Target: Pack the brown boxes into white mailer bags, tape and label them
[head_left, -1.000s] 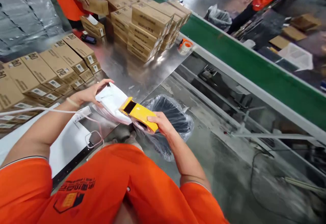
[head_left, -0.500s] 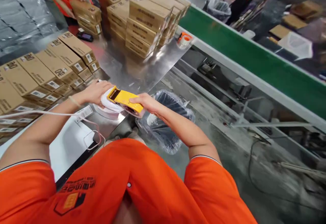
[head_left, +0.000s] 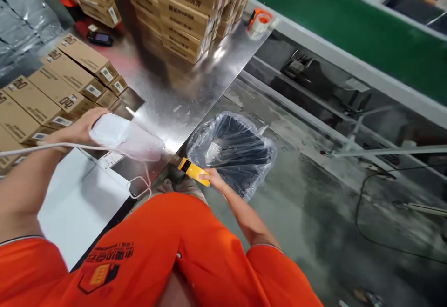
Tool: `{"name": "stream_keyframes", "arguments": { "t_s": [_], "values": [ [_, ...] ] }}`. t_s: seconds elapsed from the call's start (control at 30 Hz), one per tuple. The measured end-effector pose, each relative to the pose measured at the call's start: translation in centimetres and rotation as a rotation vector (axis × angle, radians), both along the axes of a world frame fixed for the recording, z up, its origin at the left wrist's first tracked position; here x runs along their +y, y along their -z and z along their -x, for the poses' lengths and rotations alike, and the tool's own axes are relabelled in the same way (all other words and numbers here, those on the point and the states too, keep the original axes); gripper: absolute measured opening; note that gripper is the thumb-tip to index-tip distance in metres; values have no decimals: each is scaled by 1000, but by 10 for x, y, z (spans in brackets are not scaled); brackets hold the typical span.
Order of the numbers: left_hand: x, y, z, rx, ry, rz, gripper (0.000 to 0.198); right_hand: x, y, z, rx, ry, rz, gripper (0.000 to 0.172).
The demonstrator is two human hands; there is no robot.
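My left hand [head_left: 78, 129] is closed on a white pouch-like package [head_left: 122, 137] held just above the shiny metal table [head_left: 195, 88]. My right hand [head_left: 213, 179] hangs low beside the table edge, gripping a yellow handheld device [head_left: 193, 171] with a dark screen. Right beyond that hand stands a bin lined with a clear plastic bag [head_left: 233, 151] on the floor. A thin white cord [head_left: 63, 147] runs across my left arm.
Rows of brown cartons [head_left: 52, 93] lie at the table's left, a tall carton stack [head_left: 188, 14] at the back. A tape roll [head_left: 259, 21] sits by the green conveyor [head_left: 349, 32]. A white sheet [head_left: 80, 200] lies near me. A black phone [head_left: 99, 38] rests far left.
My hands have parted: the right has dropped with the yellow device toward the bin, and the left has drawn the white package back left over the table.
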State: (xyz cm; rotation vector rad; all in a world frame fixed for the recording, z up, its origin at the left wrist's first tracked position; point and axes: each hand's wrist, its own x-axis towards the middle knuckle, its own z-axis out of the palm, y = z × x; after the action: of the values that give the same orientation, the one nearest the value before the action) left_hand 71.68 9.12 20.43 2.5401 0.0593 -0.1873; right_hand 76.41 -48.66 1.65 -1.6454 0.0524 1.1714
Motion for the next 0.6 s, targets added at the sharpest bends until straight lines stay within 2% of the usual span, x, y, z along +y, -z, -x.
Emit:
{"name": "stream_keyframes", "arguments": {
  "t_s": [0.13,0.23,0.33,0.5,0.6],
  "values": [
    [18,-3,4,76,-45,-53,142,11,22,5,-63,16,73,43],
    [11,-1,2,24,29,-93,140,18,29,1,-136,20,139,42],
    [-19,1,-2,-58,182,-37,120,14,30,1,-213,-22,246,40],
    [-94,4,-21,-87,434,66,96,2,28,16,-172,-25,313,39],
    [-113,13,-34,-94,493,76,93,1,26,25,-114,2,365,35]
  ]
}}
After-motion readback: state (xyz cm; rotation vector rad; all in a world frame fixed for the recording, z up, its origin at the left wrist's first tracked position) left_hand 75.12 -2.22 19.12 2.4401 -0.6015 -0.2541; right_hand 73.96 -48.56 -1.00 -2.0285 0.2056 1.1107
